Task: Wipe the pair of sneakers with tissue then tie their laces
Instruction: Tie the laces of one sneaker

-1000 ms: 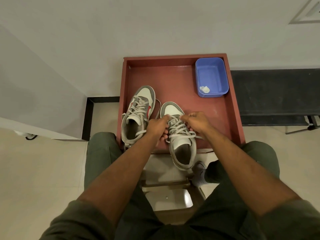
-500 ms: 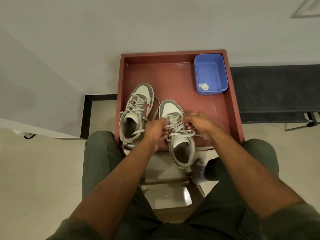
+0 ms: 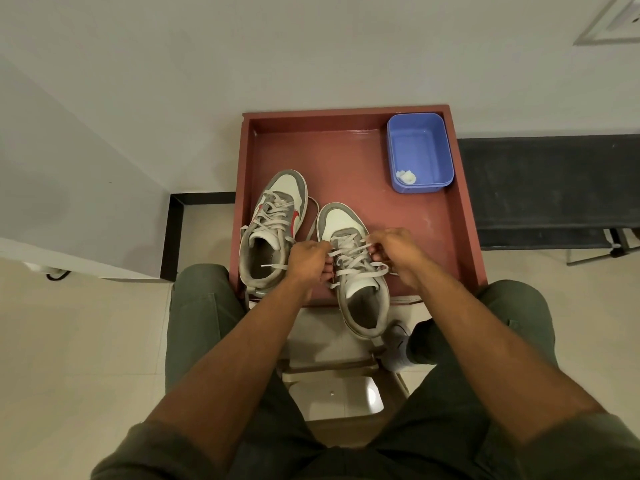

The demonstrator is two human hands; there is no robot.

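Observation:
Two grey and white sneakers stand on a red-brown tray (image 3: 349,157). The left sneaker (image 3: 273,230) has a red logo and loose laces. The heel of the right sneaker (image 3: 353,268) hangs over the tray's near edge. My left hand (image 3: 310,259) pinches a lace (image 3: 349,258) on the left side of the right sneaker. On the right side of that same shoe, my right hand (image 3: 394,247) pinches another lace. A crumpled white tissue (image 3: 406,176) lies in a blue plastic tub (image 3: 419,152) at the tray's far right corner.
The tray rests on a small stool-like stand between my knees. A white wall rises behind it. A dark bench (image 3: 550,188) runs to the right. My socked foot (image 3: 398,344) sits under the tray's near edge.
Both hands stay at the right sneaker's laces and have spread slightly apart, drawing the laces sideways. The view has shifted a little; the shoes keep their places.

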